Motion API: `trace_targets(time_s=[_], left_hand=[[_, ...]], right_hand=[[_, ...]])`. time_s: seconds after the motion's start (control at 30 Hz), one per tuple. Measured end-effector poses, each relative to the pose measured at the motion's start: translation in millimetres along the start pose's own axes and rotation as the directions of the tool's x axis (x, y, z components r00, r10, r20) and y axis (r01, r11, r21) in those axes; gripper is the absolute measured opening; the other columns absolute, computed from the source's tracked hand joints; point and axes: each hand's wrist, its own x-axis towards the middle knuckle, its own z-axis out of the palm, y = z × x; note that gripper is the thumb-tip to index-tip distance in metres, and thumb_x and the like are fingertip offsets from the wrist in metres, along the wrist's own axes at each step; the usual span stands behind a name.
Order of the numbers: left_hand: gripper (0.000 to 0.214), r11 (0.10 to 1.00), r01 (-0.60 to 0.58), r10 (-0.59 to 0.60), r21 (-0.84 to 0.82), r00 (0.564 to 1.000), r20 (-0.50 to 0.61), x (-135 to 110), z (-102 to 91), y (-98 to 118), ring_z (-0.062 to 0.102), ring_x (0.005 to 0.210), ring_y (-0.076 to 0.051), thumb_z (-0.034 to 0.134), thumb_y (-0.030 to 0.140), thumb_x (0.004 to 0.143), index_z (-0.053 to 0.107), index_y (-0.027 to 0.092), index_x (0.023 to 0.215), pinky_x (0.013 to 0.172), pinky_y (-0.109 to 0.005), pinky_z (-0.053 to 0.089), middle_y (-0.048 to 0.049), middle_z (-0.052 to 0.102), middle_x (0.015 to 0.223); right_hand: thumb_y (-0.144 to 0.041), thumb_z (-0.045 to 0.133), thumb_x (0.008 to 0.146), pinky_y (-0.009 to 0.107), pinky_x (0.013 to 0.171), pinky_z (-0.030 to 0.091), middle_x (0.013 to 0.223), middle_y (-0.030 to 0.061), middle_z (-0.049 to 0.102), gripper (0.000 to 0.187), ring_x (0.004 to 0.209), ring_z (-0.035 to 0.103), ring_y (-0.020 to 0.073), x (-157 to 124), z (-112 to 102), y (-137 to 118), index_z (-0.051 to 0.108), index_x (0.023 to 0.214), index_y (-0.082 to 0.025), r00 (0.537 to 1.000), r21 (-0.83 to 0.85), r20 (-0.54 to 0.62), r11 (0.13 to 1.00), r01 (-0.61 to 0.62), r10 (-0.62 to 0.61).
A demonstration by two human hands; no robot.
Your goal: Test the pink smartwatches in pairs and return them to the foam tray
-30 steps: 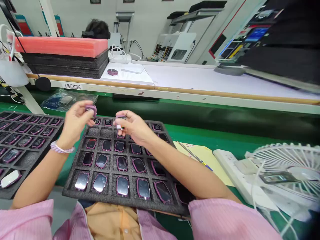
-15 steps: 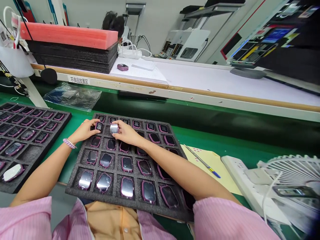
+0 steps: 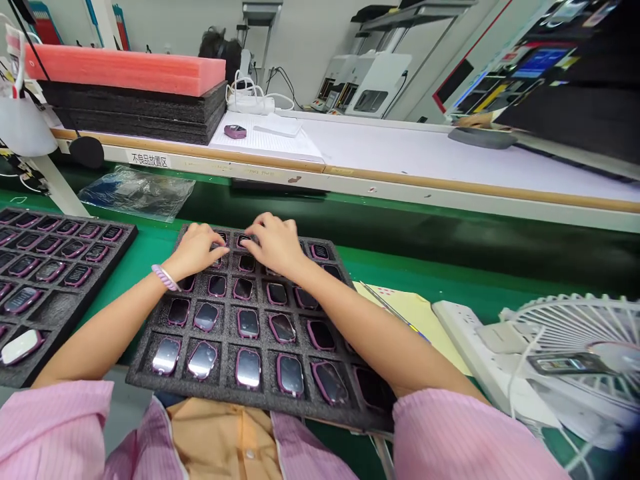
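A dark foam tray [image 3: 320, 408] in front of me holds several purple-framed smartwatches with dark screens, one per compartment. My left hand [image 3: 197, 252] is over the back left compartments, thumb and index finger apart beside a smartwatch [image 3: 216, 263] partly hidden under them. To its right, my right hand [image 3: 276, 245] reaches over the back row. Its spread, bent fingers hang at a smartwatch [image 3: 243, 241] lying in its compartment; contact is hard to make out. Just below that lies another smartwatch [image 3: 247, 263]. My right hand and forearm hide compartments farther right.
A second foam tray [image 3: 95, 283] with smartwatches lies at left. On the right are yellow paper [image 3: 440, 327], a pen [image 3: 385, 303], a power strip [image 3: 470, 333] and a white fan [image 3: 590, 347]. A shelf edge [image 3: 350, 180] runs across behind, bearing stacked foam [image 3: 135, 110].
Both hands have moved right and away from me along the tray. The smartwatches pinched in each hand earlier have been let go. A person's hand now shows at the far right of the shelf.
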Motion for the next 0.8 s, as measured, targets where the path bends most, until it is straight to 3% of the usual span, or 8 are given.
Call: trace_targets(time_s=[0.1,0.2,0.37,0.53,0.6,0.67,0.73,0.8], left_hand=[[0.027,1.0,0.019,-0.02,0.012,0.999,0.033,18.9,17.6,30.7,0.056,0.118,-0.038,0.067,0.037,0.096,0.08,0.014,0.089,0.108,-0.051,0.045,-0.0178,0.067,0.104],[0.025,0.998,0.055,-0.054,-0.013,0.998,0.043,30.3,37.7,45.4,0.055,0.122,-0.043,0.08,0.036,0.086,0.075,0.013,0.078,0.106,-0.051,0.047,-0.0206,0.066,0.107],[0.024,0.979,0.112,-0.108,-0.168,0.994,0.034,32.8,45.0,47.6,0.059,0.116,-0.041,0.086,0.025,0.077,0.066,0.015,0.085,0.104,-0.052,0.048,-0.0167,0.066,0.107],[0.015,0.886,0.062,-0.049,-0.46,0.998,0.042,27.7,24.4,50.0,0.066,0.086,-0.021,0.069,0.019,0.088,0.054,0.02,0.091,0.083,-0.033,0.052,-0.0037,0.066,0.09],[0.014,0.769,0.086,-0.065,-0.633,0.996,0.057,25.1,15.4,51.4,0.065,0.078,-0.016,0.064,0.025,0.092,0.053,0.019,0.098,0.073,-0.027,0.051,-0.0039,0.067,0.092],[0.02,0.581,0.132,-0.095,-0.803,0.991,0.095,21.7,8.4,51.9,0.063,0.071,-0.013,0.064,0.03,0.092,0.054,0.017,0.104,0.064,-0.023,0.048,-0.0044,0.066,0.091],[0.031,0.369,0.184,-0.116,-0.911,0.982,0.152,17.2,4.1,52.1,0.059,0.065,-0.01,0.073,0.036,0.086,0.055,0.015,0.101,0.06,-0.021,0.045,-0.0031,0.063,0.087],[0.041,0.266,0.206,-0.133,-0.942,0.975,0.176,12.3,2.6,53.4,0.054,0.06,-0.008,0.084,0.038,0.076,0.055,0.015,0.094,0.056,-0.019,0.043,0.0003,0.058,0.08]], right_hand=[[-0.039,0.055,0.114,0.05,0.1,0.036,0.114,0.0222,0.068,0.041,0.115,0.06,0.0386,-15.9,-9.2,16.9,0.081,0.109,-0.008,0.985,-0.238,0.14,0.969,-0.069,0.104],[-0.039,0.058,0.112,0.051,0.102,0.036,0.115,0.0262,0.068,0.042,0.114,0.061,0.0402,-32.7,-1.0,27.1,0.08,0.112,-0.003,0.964,-0.278,0.219,0.957,-0.087,0.152],[-0.037,0.064,0.109,0.047,0.099,0.042,0.127,0.0231,0.064,0.032,0.122,0.059,0.0396,-44.6,13.2,36.8,0.076,0.122,-0.01,0.958,-0.116,0.241,0.984,-0.133,0.158],[-0.027,0.075,0.1,0.046,0.1,0.042,0.125,0.0171,0.067,0.027,0.122,0.06,0.0377,-46.0,14.0,40.6,0.067,0.123,-0.016,0.969,0.132,0.204,0.977,-0.169,0.14],[-0.017,0.075,0.097,0.045,0.101,0.043,0.113,0.011,0.072,0.032,0.113,0.066,0.0326,-47.7,15.7,40.9,0.063,0.126,-0.017,0.975,0.253,0.189,0.954,-0.162,0.116],[-0.011,0.074,0.094,0.045,0.102,0.044,0.105,0.007,0.073,0.036,0.107,0.069,0.0291,-48.4,17.6,41.8,0.061,0.127,-0.017,0.98,0.37,0.161,0.913,-0.17,0.117],[-0.011,0.071,0.094,0.047,0.103,0.047,0.106,0.0088,0.073,0.026,0.108,0.069,0.0296,-47.3,18.4,43.9,0.063,0.118,-0.015,0.981,0.477,0.128,0.859,-0.187,0.143],[-0.016,0.063,0.099,0.044,0.096,0.054,0.108,0.0109,0.074,0.009,0.106,0.071,0.0282,-45.0,17.3,45.8,0.063,0.108,-0.015,0.981,0.577,0.117,0.793,-0.194,0.155]])
